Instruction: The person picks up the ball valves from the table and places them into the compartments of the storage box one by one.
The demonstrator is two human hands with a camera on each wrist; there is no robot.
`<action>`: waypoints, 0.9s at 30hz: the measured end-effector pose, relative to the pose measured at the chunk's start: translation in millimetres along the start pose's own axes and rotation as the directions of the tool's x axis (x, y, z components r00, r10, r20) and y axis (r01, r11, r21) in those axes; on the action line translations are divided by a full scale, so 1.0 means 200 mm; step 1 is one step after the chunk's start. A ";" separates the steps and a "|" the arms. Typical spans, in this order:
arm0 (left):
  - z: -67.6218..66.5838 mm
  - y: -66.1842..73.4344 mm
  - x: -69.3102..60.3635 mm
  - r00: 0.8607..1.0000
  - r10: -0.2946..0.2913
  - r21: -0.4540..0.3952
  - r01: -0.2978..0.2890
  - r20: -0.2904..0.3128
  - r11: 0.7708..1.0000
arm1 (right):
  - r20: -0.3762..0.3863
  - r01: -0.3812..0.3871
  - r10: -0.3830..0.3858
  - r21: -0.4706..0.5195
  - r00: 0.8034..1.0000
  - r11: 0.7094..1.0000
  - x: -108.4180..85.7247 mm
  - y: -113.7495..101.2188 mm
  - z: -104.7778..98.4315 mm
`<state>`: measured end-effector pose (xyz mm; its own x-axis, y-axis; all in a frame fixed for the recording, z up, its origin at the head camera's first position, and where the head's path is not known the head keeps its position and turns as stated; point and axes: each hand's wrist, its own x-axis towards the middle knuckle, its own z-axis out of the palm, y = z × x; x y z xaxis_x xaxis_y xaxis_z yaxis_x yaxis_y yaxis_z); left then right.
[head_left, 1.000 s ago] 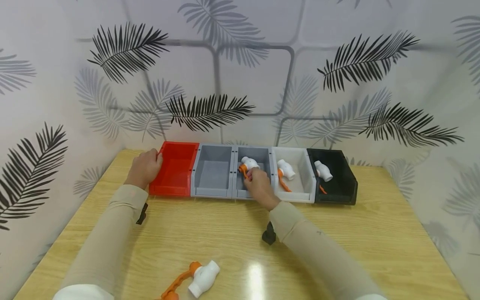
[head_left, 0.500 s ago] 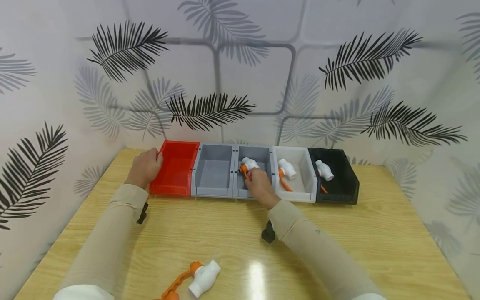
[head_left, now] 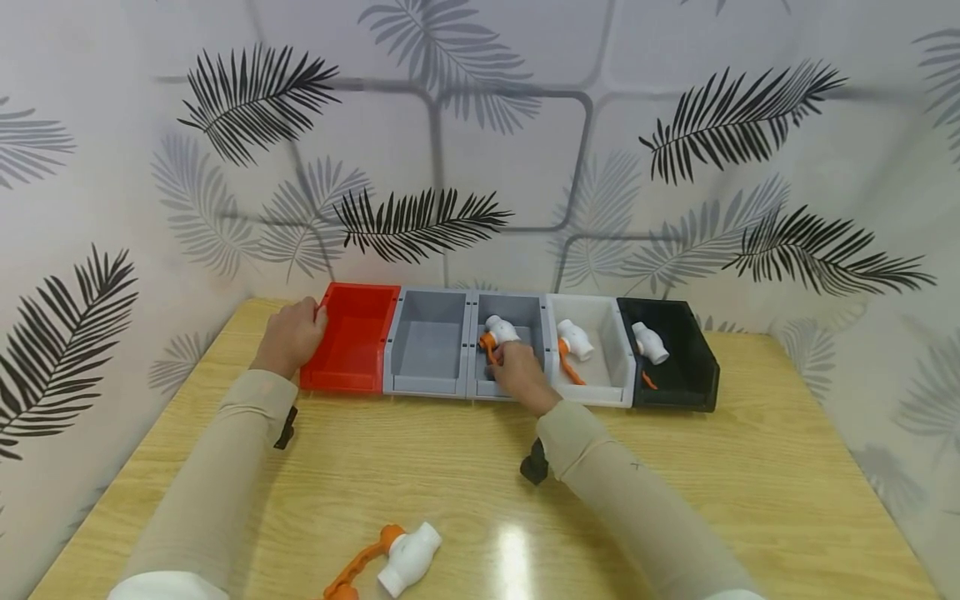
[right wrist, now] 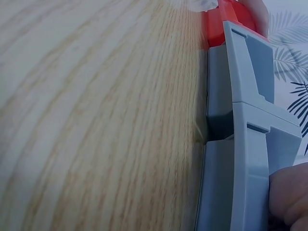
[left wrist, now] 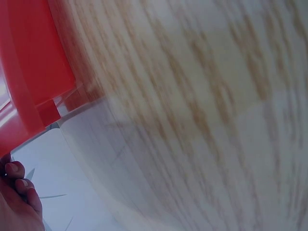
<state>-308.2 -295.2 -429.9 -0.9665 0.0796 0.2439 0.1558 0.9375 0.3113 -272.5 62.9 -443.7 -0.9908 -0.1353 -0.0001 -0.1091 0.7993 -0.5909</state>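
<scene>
My left hand (head_left: 291,337) grips the left rim of the red bin (head_left: 351,337); in the left wrist view its curled fingers (left wrist: 21,185) show at the bin's edge. My right hand (head_left: 521,375) reaches into the second grey bin (head_left: 530,310). Its fingers are at the orange handle of a white ball valve (head_left: 501,329) lying there and seem to pinch the handle's end, though the hand partly covers it. In the right wrist view, only part of that hand (right wrist: 291,195) shows behind the grey bin's wall.
Another grey bin (head_left: 429,337) stands beside the red one. The white bin (head_left: 600,312) and the black bin (head_left: 690,367) each hold a white valve with an orange handle. Near the wooden table's (head_left: 450,467) front lies a white valve (head_left: 409,558) with an orange handle, beside another orange part.
My right fingers have shifted slightly at the valve's handle inside the grey bin. The left hand stays on the red bin.
</scene>
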 end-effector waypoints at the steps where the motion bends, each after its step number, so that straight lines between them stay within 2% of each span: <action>1: 0.00 0.00 0.00 1.000 0.001 0.000 -0.001 0.000 1.000 | 0.004 -0.002 0.002 0.001 1.000 1.000 0.00 0.00 0.00; 9: 0.00 0.02 0.01 1.000 -0.002 -0.007 0.002 0.012 1.000 | 0.012 0.003 -0.003 0.004 1.000 1.000 0.00 0.01 -0.02; 15: 0.02 0.00 0.01 1.000 -0.008 -0.008 0.008 0.024 1.000 | -0.033 0.084 -0.084 -0.005 0.996 0.996 -0.03 0.01 -0.01; 18: 0.03 -0.01 0.02 1.000 -0.010 -0.003 0.010 0.025 1.000 | -0.105 0.141 -0.140 0.003 0.985 0.990 -0.05 0.01 -0.02; 22: 0.03 -0.02 0.03 0.999 -0.022 -0.002 0.022 0.031 1.000 | -0.219 0.221 -0.209 0.033 0.953 0.975 -0.10 0.00 -0.05; 25: 0.02 -0.01 0.02 0.999 -0.023 -0.002 0.023 0.036 1.000 | -0.235 0.257 -0.236 0.063 0.943 0.964 -0.16 0.00 -0.09; 27: 0.01 -0.01 0.02 0.999 -0.017 -0.001 0.017 0.034 1.000 | -0.216 0.264 -0.242 0.080 0.946 0.961 -0.21 0.00 -0.13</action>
<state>-313.0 -296.5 -431.1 -0.9754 0.0754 0.2069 0.1396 0.9385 0.3159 -233.8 83.4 -421.9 -0.9282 -0.1945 0.3173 -0.3600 0.6860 -0.6323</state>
